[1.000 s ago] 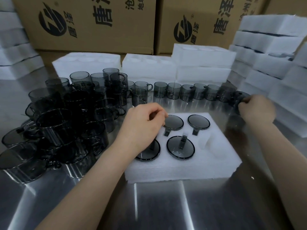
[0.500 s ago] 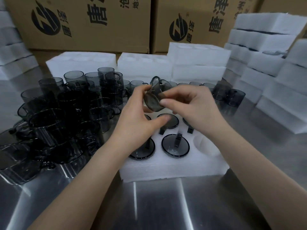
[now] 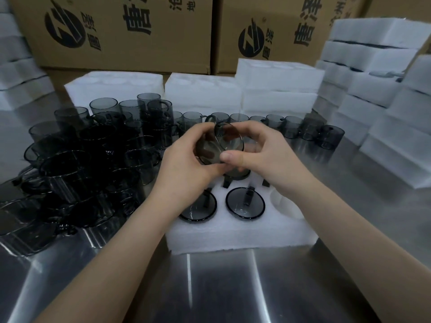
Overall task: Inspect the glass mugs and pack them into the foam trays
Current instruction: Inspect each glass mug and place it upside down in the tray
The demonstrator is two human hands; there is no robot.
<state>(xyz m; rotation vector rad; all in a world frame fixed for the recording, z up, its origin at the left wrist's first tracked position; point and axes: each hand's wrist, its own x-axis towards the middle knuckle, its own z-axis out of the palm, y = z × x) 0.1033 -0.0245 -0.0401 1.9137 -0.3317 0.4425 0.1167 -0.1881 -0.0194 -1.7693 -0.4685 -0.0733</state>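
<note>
Both hands hold one smoky grey glass mug (image 3: pixel 220 145) in the air above the white foam tray (image 3: pixel 238 234). My left hand (image 3: pixel 186 169) grips it from the left, and my right hand (image 3: pixel 263 155) grips it from the right with the thumb under it. The mug is tilted, its handle at the top. In the tray, two upturned mugs (image 3: pixel 245 203) show in the near row, another partly hidden under my hands. An empty pocket (image 3: pixel 277 199) lies at the tray's near right.
A heap of grey mugs (image 3: pixel 77 164) fills the steel table's left side, and a row of mugs (image 3: pixel 291 129) runs behind the tray. Foam trays (image 3: pixel 275 82) stand at the back and in stacks at right (image 3: pixel 373 78). Cardboard boxes (image 3: pixel 121 31) form the backdrop.
My right hand took a mug from the right end of the row and brought it to the middle. My left hand left the tray and joined it on the mug, which has turned slightly.
</note>
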